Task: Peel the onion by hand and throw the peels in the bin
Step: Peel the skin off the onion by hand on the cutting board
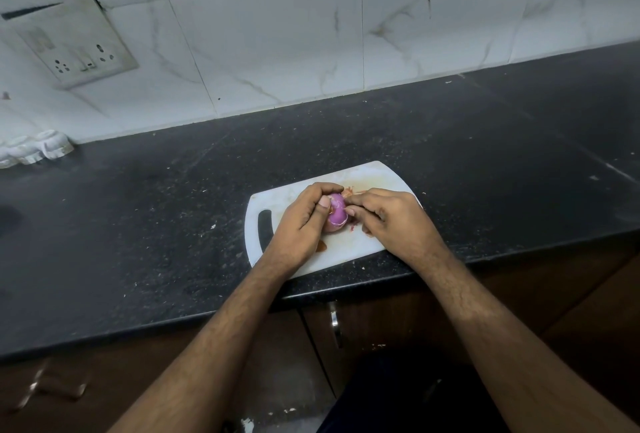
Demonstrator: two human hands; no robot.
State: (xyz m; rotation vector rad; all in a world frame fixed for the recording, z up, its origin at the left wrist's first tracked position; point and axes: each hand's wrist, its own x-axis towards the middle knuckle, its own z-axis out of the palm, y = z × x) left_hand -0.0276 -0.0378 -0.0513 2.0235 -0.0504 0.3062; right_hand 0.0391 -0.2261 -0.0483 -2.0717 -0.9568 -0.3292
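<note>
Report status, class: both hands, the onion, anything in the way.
Left hand grips onion over cutting board. Right hand pinches its skin. Loose peels on board; bin unseen.

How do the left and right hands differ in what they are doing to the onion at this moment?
The left hand wraps round the onion from its left, thumb on the purple surface, steadying it. The right hand comes from the right and only its fingertips meet the onion, pinching at the skin. The left hand covers more of the onion; the right hand leaves most of it showing. Both work over the white cutting board, amid loose peels.
</note>
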